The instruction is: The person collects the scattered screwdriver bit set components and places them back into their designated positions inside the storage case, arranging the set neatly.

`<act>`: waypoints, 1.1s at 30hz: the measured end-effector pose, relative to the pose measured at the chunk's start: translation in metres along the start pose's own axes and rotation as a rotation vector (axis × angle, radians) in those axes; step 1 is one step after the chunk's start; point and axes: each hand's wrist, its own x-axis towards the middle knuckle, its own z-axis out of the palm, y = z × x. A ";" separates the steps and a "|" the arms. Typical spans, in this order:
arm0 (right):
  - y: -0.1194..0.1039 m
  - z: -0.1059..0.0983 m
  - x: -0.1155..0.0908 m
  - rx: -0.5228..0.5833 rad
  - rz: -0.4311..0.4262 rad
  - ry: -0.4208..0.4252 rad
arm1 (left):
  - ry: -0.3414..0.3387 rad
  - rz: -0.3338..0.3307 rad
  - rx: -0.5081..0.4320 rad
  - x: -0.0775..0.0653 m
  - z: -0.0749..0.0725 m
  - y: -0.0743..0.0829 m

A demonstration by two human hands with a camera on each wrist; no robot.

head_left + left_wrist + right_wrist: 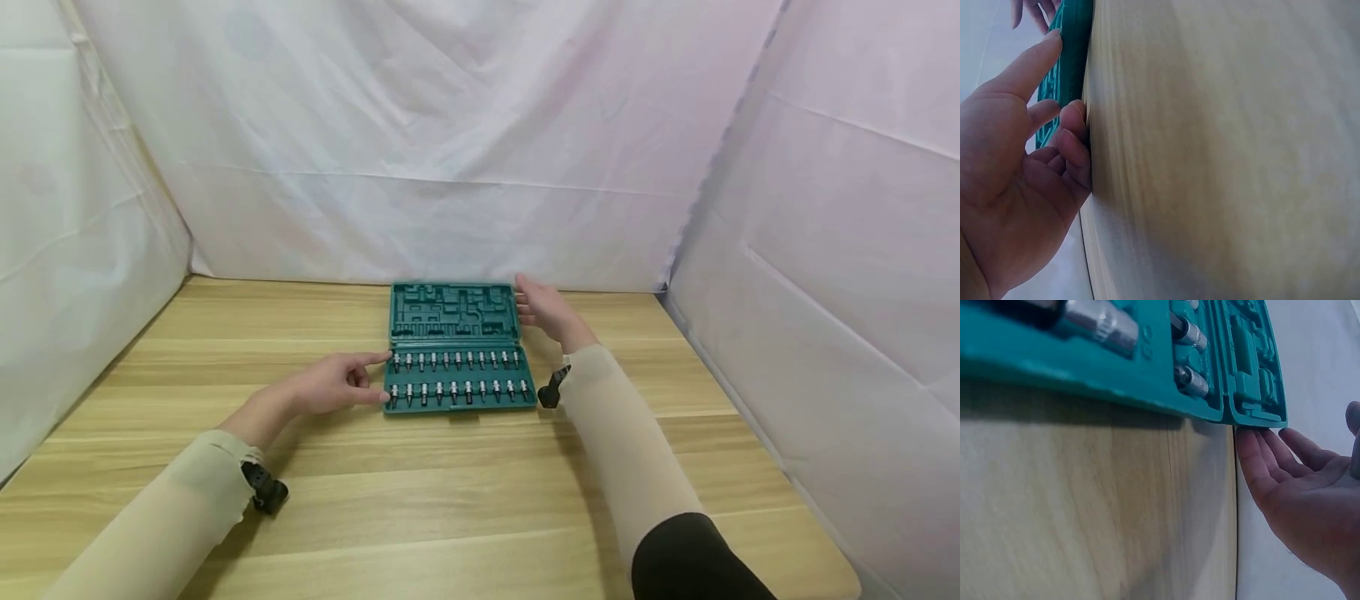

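Observation:
A green plastic bit socket case [453, 410] lies unfolded on the table, its hinged lid [450, 310] laid back toward the rear curtain. Two rows of silver bit sockets [453, 388] with dark tips sit in the near tray. At the tray's left edge, my left hand [330, 385] touches the case with extended index finger and thumb; its other fingers are loosely bent. On the opposite side, my right hand [551, 312] has its fingers against the lid's right edge. The right wrist view shows those fingertips [1250, 440] at the lid's corner, fingers fairly straight.
The wood-grain table [420, 500] extends around the case. White curtains [450, 167] hang behind it and along both sides. Each forearm has a pale sleeve and a small black wrist camera [267, 487].

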 end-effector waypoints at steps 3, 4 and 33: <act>0.002 -0.001 -0.003 0.022 -0.016 0.012 | 0.004 0.003 0.005 0.000 0.002 -0.001; 0.003 -0.001 -0.003 0.033 -0.020 0.016 | 0.004 0.003 0.008 0.000 0.001 0.000; -0.002 -0.004 -0.049 0.202 -0.181 0.069 | -0.001 -0.014 0.024 0.000 0.000 -0.003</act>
